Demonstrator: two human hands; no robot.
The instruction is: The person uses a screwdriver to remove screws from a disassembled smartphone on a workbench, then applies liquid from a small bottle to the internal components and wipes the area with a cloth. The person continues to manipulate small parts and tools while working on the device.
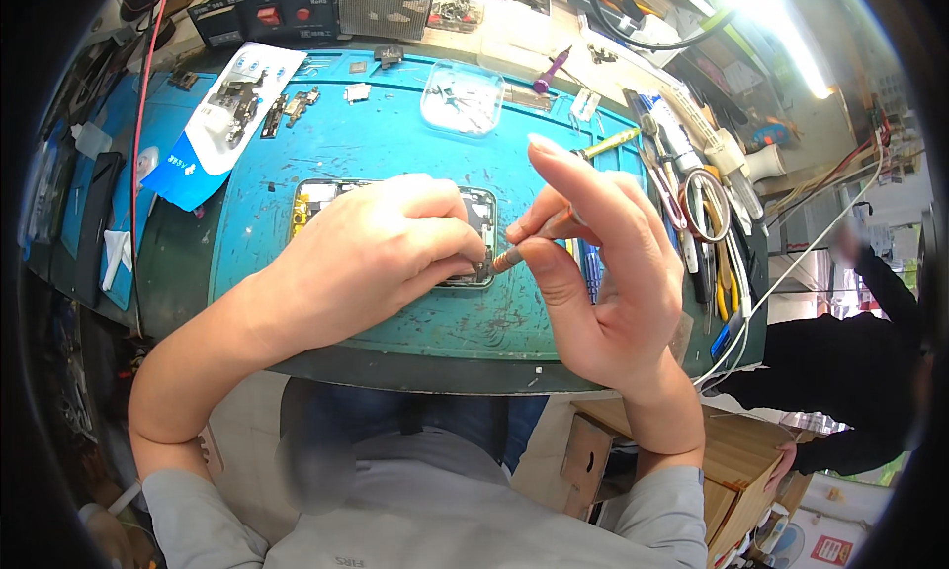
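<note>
An opened phone (476, 223) with exposed internal parts lies on the blue mat. My left hand (366, 258) rests over it, fingers curled against its right portion and hiding much of the inside; anything small under the fingertips is hidden. At the phone's right edge, my right hand (608, 277) pinches a slim tool (516, 253) with a copper-coloured section between thumb and finger, its index finger raised. The tool's tip is at the phone's edge, close to my left fingertips.
A blister card (222, 124), small parts (301, 104) and a clear box (462, 97) lie toward the back. Tools (722, 253) and cables crowd the right side. Behind them are a co-worker (840, 361) in dark clothing and a wooden cabinet (722, 450). A black-cased device (262, 10) stands back left.
</note>
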